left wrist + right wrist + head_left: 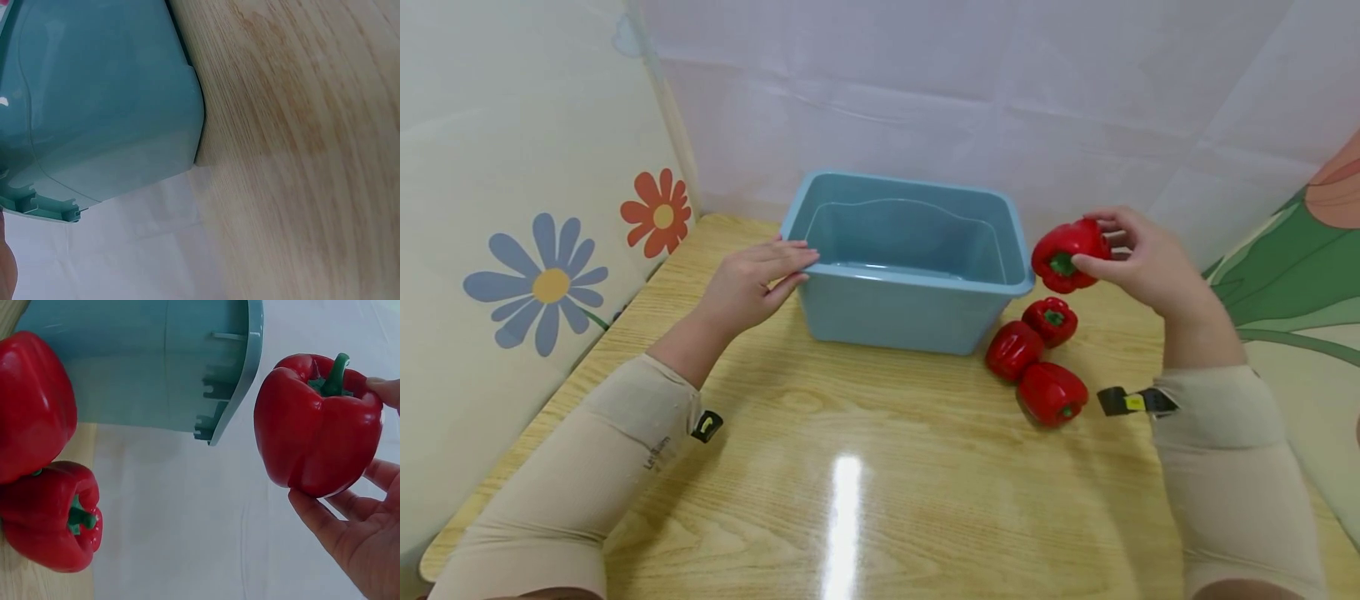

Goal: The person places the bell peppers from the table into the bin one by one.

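A light blue plastic bin (pixel 895 312) stands on the table, its open top facing up. My left hand (pixel 752 279) holds its near left corner, fingers over the rim and thumb below on the outside. In the left wrist view, only a sliver of that hand (pixel 6 269) shows beside the bin. My right hand (pixel 1150 258) grips a red bell pepper (pixel 1071 254) in the air beside the bin's right rim. In the right wrist view, thumb and fingers span the pepper (pixel 319 428), whose green stem points up. Three more red bell peppers (pixel 1052 393) lie together below it.
The wood-grain table (pixel 760 467) reaches towards me, with a bright light reflection in front of the bin. A pale sheet (pixel 895 108) hangs behind. Flower-printed panels (pixel 550 283) stand on both sides. Black straps (pixel 1135 402) are worn at the wrists.
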{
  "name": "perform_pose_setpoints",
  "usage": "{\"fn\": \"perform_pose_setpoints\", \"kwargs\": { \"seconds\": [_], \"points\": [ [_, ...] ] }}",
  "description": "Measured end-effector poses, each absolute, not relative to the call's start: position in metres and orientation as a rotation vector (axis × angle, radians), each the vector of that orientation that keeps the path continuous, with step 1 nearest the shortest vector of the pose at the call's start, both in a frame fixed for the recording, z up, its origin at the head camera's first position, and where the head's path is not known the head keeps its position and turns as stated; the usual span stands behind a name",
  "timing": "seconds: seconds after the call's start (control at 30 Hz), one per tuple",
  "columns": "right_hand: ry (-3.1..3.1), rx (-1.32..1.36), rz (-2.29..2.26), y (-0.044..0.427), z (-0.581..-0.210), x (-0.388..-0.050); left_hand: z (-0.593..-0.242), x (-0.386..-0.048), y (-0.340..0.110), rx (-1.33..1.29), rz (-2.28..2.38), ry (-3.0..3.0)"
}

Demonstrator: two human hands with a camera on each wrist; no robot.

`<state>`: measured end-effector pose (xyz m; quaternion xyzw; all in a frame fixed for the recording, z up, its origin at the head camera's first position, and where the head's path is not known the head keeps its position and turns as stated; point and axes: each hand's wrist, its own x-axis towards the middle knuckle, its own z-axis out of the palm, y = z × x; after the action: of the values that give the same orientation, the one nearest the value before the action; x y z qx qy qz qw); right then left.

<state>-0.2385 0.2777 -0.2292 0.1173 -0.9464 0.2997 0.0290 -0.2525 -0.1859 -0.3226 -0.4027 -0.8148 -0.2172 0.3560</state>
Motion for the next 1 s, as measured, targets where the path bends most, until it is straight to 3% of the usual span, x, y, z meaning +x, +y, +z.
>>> {"fn": "perform_pose_setpoints", "kwargs": {
  "seconds": [1.0],
  "points": [
    [-2.821,0.438,1.055,0.229,-0.238,-0.254,-0.324,-0.255,-0.186,-1.056,-0.568,-2.066]
  ]
}}
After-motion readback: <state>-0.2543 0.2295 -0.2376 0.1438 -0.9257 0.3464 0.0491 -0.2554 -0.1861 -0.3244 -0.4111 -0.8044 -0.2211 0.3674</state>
